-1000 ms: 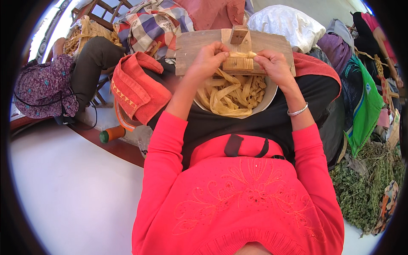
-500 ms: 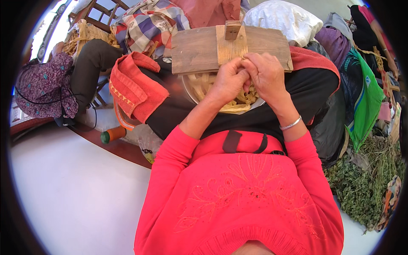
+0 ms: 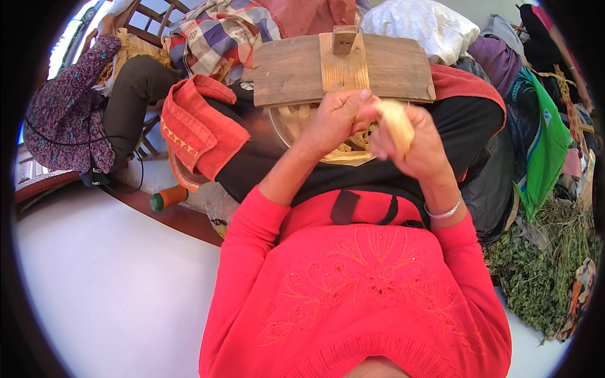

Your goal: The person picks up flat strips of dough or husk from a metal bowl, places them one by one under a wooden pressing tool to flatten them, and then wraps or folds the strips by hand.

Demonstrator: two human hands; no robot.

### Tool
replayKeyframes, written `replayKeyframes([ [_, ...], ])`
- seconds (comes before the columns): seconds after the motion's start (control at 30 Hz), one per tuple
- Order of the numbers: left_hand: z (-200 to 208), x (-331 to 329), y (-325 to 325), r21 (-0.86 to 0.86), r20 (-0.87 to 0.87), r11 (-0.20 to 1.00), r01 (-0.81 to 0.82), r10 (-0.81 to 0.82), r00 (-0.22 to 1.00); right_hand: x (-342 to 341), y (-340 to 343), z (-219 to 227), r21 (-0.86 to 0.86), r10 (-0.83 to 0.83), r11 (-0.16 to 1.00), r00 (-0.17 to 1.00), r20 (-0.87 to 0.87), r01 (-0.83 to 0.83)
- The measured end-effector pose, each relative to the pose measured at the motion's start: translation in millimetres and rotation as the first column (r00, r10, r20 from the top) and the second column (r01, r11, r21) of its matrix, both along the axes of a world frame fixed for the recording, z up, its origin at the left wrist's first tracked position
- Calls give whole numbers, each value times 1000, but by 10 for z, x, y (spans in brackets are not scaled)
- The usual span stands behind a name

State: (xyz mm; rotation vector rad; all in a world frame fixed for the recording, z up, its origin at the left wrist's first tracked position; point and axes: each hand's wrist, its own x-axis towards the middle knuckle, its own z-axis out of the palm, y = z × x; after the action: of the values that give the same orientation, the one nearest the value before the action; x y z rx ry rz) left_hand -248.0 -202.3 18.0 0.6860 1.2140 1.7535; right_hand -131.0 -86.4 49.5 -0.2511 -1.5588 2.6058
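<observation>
A pale yellow, flat strip (image 3: 398, 126) loops up in front of my fingers, blurred by motion. My right hand (image 3: 423, 146), with a silver bracelet at the wrist, is closed on it. Beside it my left hand (image 3: 337, 123) is closed too, its fingertips pinched at the strip's left end. Under both hands a metal bowl (image 3: 277, 129) in my lap holds more pale yellow strips (image 3: 350, 153), partly hidden by my hands. A wooden board (image 3: 283, 72) with a small upright block (image 3: 344, 39) lies across my legs just beyond the bowl.
Red towels (image 3: 201, 129) drape over my knees. At left sits another person in a patterned purple top (image 3: 66, 120), next to a chair. A green-and-orange spool-like object (image 3: 169, 198) lies on the floor. A white sack (image 3: 419, 28), green cloth (image 3: 542, 148) and dried plants (image 3: 535, 271) lie around.
My hands have moved apart, the right one shifting right and down. The pale yellow strip now shows looped between them. The other person's arm at left has risen.
</observation>
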Motion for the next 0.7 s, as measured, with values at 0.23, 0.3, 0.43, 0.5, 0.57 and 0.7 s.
replayKeyframes([
  [0.23,-27,121,56,-96,241,995,18,5,971,-318,124,-438,873,-378,289,885,-272,392],
  [0.3,-111,69,37,-129,269,990,52,-16,963,-308,129,-404,934,-352,95,889,-292,344],
  [0.43,-329,9,36,-207,227,969,135,-86,970,-275,187,-475,957,-291,-8,914,-281,291],
  [0.5,-325,38,29,-252,-210,967,-40,-14,978,-253,192,-469,962,-281,-62,920,-274,268],
  [0.57,-286,83,-1,-240,-632,938,-251,45,774,-212,199,-485,971,-283,-57,929,-238,231],
  [0.7,-253,164,-21,-40,-968,875,-482,86,235,-136,190,-633,939,-333,314,942,-33,143],
])
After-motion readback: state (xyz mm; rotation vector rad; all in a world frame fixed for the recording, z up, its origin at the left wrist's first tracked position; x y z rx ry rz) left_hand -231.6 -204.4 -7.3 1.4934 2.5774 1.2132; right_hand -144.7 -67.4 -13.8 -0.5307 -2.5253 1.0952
